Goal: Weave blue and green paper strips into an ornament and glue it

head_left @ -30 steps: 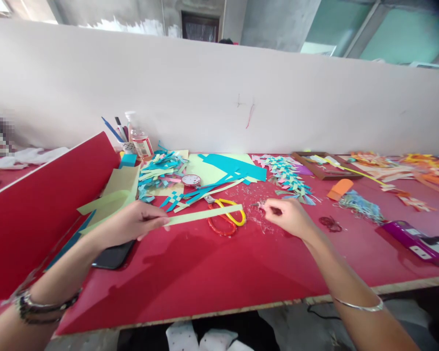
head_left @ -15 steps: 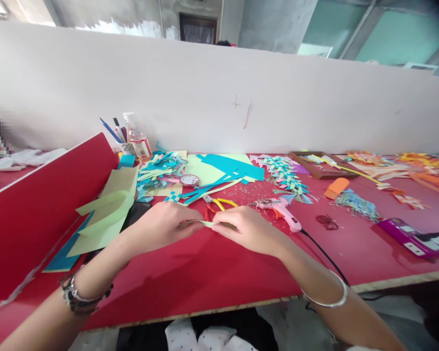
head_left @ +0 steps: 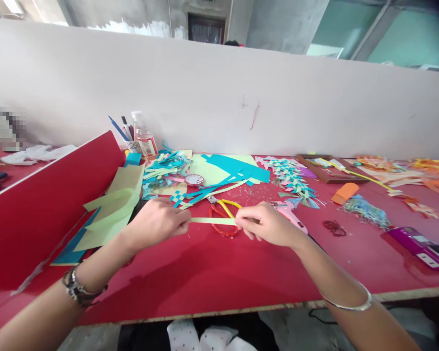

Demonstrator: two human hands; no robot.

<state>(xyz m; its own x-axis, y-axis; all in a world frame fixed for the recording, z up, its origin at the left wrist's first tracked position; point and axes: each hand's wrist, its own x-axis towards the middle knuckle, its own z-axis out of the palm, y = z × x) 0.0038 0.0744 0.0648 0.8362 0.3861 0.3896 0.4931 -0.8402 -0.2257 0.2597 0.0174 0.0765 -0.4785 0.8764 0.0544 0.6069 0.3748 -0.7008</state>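
Observation:
A narrow pale green paper strip (head_left: 212, 221) is stretched level between my two hands, above the red table. My left hand (head_left: 161, 217) is closed on its left end, and my right hand (head_left: 265, 224) pinches the other end between thumb and finger. Beneath the strip lie pliers (head_left: 227, 229) with red and yellow handles, partly covered by it. A pink glue gun (head_left: 290, 214) lies behind my right hand, which hides part of it. Left of my left hand are green and tan paper sheets (head_left: 109, 219).
Blue and green strips are heaped in a pile (head_left: 163, 170) by a bottle (head_left: 146, 141). A woven paper piece (head_left: 292, 178) lies at the back. On the right are a brown tray (head_left: 354, 178) and a purple power strip (head_left: 420, 248). A red divider (head_left: 69, 195) stands left.
My hands have drawn apart, so a longer stretch of the strip shows between them. More of the pliers is uncovered. The whole view has shifted slightly.

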